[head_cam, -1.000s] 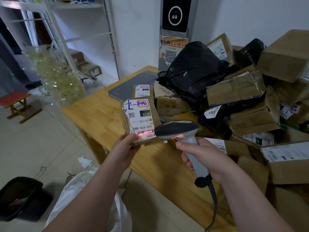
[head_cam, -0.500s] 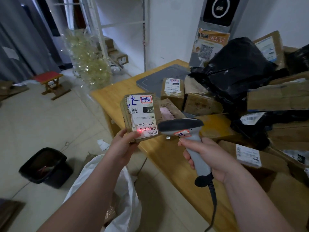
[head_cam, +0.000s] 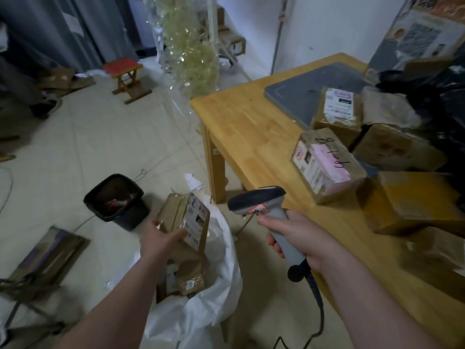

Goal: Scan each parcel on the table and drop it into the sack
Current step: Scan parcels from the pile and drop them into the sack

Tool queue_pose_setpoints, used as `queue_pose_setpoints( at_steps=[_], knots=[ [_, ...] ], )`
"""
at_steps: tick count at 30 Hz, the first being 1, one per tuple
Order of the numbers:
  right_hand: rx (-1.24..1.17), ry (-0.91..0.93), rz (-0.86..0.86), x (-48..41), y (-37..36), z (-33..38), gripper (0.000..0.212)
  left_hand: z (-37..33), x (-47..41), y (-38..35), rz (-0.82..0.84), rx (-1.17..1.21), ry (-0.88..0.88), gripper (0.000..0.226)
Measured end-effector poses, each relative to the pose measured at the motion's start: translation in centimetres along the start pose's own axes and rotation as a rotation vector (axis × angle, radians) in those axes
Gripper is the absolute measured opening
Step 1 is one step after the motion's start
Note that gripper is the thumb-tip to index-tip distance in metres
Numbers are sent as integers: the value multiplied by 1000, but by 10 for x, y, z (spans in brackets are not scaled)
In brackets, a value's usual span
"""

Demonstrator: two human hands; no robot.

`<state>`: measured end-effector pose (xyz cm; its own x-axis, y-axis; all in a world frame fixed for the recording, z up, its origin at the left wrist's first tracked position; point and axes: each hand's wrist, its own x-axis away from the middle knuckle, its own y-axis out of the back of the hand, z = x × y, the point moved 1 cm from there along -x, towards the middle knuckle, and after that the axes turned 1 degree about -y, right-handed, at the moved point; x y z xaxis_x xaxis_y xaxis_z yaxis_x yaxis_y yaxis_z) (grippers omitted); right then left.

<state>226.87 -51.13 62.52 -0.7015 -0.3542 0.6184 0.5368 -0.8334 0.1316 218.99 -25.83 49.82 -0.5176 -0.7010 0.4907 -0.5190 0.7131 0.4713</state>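
Left forearm reaches forward and down from the lower edge of the view; the left hand (head_cam: 159,240) grips a brown parcel (head_cam: 185,219) at its lower end, with the thumb across the labelled face and the other fingers curled behind the box. Right forearm enters from the lower right; the right hand (head_cam: 298,241) is wrapped around the grey handle of a barcode scanner (head_cam: 259,200), whose dark head points left and whose cable (head_cam: 320,311) hangs below the fist.

The white sack (head_cam: 224,263) stands open on the floor beside the left edge of the wooden table (head_cam: 249,127), near its front leg. A black waste bin (head_cam: 117,201) sits to the sack's left, with bare tile between them. Brown boxes (head_cam: 191,279) already lie in the sack.

The held parcel is tilted, label toward the camera, directly over the sack's mouth and clear of its rim. A pink-labelled parcel (head_cam: 327,166) rests on the table near the scanner, apart from both hands.
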Motion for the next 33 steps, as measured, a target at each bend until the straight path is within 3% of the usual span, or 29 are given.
queue_pose_setpoints(
  at_steps=[5,12,21,28,33],
  knots=[
    [50,-55,42,-31,-23,-2,15,42,-32,8,27,-299,54,63],
    [65,-82,21,-51,-33,-2,15,45,-50,1,68,-616,-104,66],
    [-30,-39,-113,-14,3,-5,19,-50,-15,-44,288,-455,-371,41],
    [-177,58,-383,26,59,-13,15,-125,46,-96,445,-365,-582,35],
    [-323,135,-590,39,90,-14,16,-163,79,-125,533,-309,-635,32]
  ],
)
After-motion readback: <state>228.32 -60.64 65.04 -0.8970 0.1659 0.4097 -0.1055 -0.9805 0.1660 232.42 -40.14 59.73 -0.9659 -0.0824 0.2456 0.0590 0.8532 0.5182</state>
